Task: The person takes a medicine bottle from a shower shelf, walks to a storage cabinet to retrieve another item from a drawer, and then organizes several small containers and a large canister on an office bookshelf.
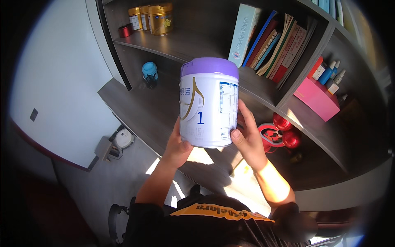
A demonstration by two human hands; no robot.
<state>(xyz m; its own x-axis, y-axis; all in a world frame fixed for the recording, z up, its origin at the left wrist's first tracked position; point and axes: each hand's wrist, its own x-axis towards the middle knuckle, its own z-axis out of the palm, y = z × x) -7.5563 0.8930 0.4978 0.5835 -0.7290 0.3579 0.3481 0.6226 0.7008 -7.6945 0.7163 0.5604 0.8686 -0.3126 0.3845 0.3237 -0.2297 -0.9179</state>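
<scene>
A white milk powder can with a purple lid is held upright in front of me, before the shelves. My left hand grips its lower left side, with most fingers hidden behind the can. On the right side, my right hand holds it, the thumb on the front near the base and the fingers reaching up along the side. The can's printed front and a panel of small text face me.
Dark shelves hold gold cans, a row of books, a light blue album box and a blue-lidded cup. At right are a pink box and red balls. A robot vacuum dock stands on the floor.
</scene>
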